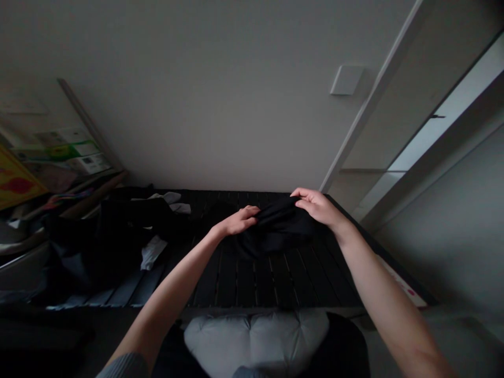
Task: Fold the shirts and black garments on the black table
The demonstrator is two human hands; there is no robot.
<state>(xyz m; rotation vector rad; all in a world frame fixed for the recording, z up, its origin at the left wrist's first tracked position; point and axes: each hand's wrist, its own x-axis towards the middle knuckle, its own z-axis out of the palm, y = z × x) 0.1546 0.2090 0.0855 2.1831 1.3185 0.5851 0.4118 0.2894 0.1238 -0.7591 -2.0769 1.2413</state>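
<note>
Your left hand (238, 220) and right hand (315, 206) pinch black cloth (277, 227); uneven pull may cause slipping or creases.

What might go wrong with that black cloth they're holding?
The black cloth might slip, since the left hand and right hand seem to hold it only by its top edge.

The table is dark too, so a crooked edge could be hard to spot.

The dark pile lies to the left, so the cloth might get mixed up with it.
</note>
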